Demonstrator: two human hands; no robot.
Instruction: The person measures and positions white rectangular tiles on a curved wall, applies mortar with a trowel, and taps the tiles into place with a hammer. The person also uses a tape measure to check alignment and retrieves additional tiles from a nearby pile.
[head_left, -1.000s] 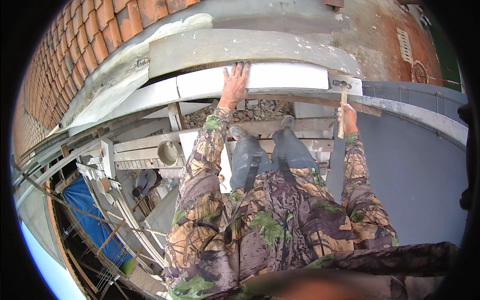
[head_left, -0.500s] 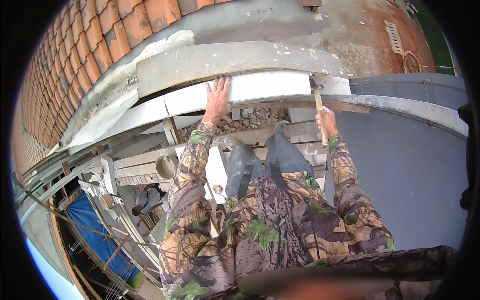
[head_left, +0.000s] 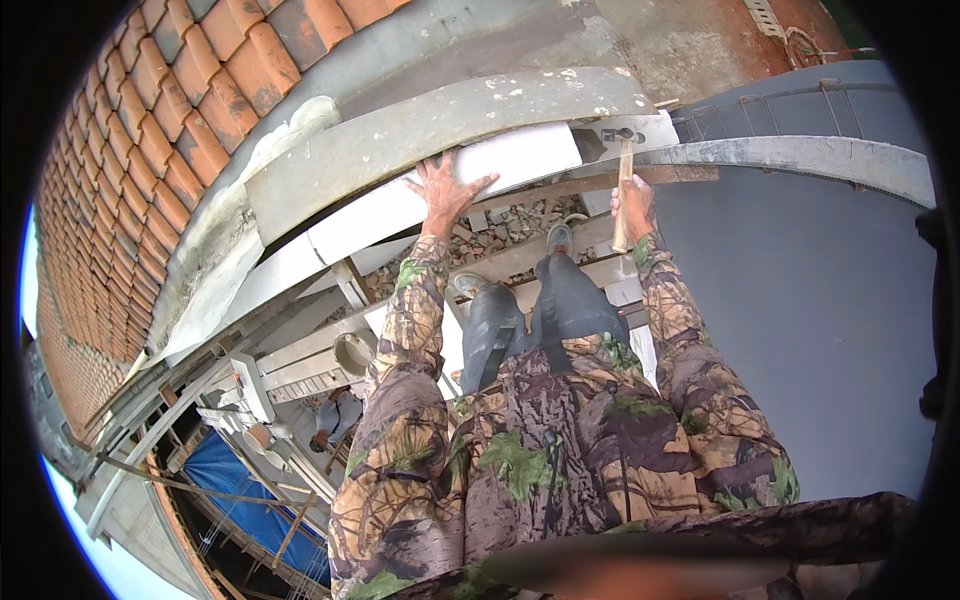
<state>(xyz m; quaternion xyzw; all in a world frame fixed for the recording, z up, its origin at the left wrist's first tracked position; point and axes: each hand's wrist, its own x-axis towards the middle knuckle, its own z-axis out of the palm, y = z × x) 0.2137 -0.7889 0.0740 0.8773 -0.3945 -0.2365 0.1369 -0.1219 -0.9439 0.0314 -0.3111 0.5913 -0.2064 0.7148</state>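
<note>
A long white block lies along the wall edge under a grey cover strip. My left hand rests on its face, fingers spread and thumb out to the right, holding nothing. My right hand is wrapped round the wooden handle of a hammer. Its dark metal head is just right of the white block's end, over a grey patch. A white piece sits beyond the hammer head; whether the head touches anything, I cannot tell.
Orange roof tiles slope up at the left. Below my feet are planks and rubble. A round bucket stands left of my arm. Farther down are a person and a blue tarp. A curved concrete edge runs right.
The view has shifted. The hammer head has moved rightward off the white block's end, leaving a grey gap in sight. My left hand's fingers and thumb have spread wider.
</note>
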